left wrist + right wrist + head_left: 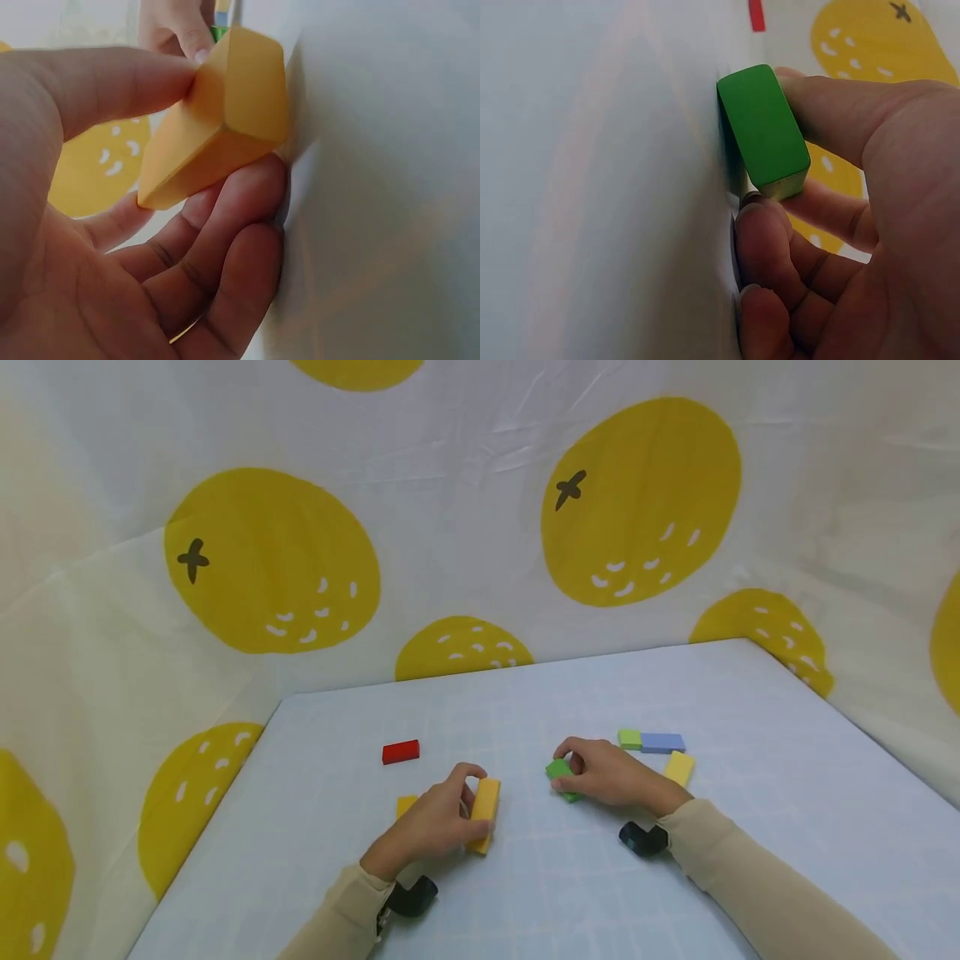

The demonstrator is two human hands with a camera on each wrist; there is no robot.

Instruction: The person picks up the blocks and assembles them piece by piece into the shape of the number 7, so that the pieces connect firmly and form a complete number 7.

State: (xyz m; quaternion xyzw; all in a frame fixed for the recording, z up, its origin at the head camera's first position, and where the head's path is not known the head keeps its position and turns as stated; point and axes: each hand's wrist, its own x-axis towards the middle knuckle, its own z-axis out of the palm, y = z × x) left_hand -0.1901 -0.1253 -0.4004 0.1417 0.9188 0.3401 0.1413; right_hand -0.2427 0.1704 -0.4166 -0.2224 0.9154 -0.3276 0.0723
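The left hand (438, 818) holds a long yellow-orange block (486, 810) between thumb and fingers; in the left wrist view the block (217, 120) is tilted, its end towards the camera. To its right, the right hand (611, 772) pinches a green block (562, 778). The right wrist view has this green block (765, 131) between thumb and fingers, close to the white surface. Partly behind the left hand lies another yellow-orange block (406, 805).
A red block (401, 752) lies at the back left. At the right, a light green block (630, 739) touches a blue block (662, 743), with a pale yellow block (679, 768) just in front. Fruit-patterned cloth (465, 527) surrounds the white table (570, 902).
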